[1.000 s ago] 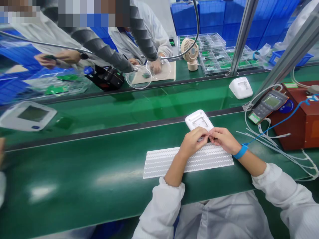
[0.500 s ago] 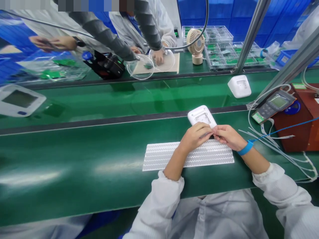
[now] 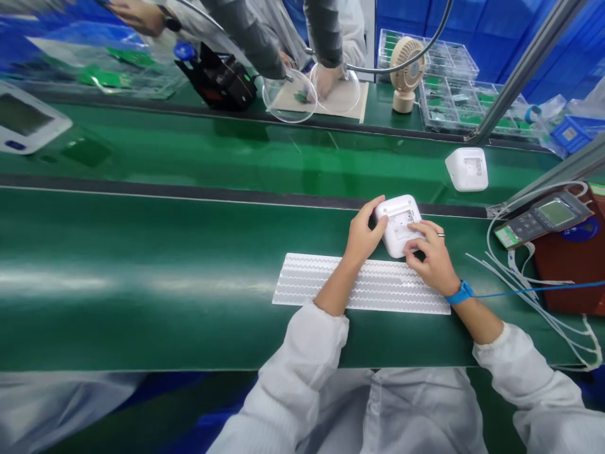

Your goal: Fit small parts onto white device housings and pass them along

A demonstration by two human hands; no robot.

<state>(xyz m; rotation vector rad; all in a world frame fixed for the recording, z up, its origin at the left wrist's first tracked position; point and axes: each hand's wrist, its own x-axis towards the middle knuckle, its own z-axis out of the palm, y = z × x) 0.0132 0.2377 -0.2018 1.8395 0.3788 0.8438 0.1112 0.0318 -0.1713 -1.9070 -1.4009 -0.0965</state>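
Observation:
A white plastic device [image 3: 395, 238] lies with its underside up, showing an open recess like a battery compartment. My left hand [image 3: 365, 233] holds its left side, thumb and fingers around the edge. At its lower right corner my right hand [image 3: 429, 255] rests, thumb and index finger pinched together and other fingertips touching the device near the recess. Whatever may be in that pinch is too small to make out. Below both hands lies a white sheet [image 3: 326, 285] with rows of wavy-edged strips, partly covered by my left forearm.
Another white device [image 3: 467, 170] sits beyond the dark rail. A handheld meter [image 3: 543, 217] leans on a reddish-brown box [image 3: 571, 271] at right, with thin white tubes [image 3: 524, 290] beside it. A screened device [image 3: 28, 120] stands far left. A co-worker's hands [image 3: 326, 81] work across the line.
My hands have parted from their meeting point over the sheet. The left now grips the device's left side; the right has come onto its lower right corner. The camera view has turned.

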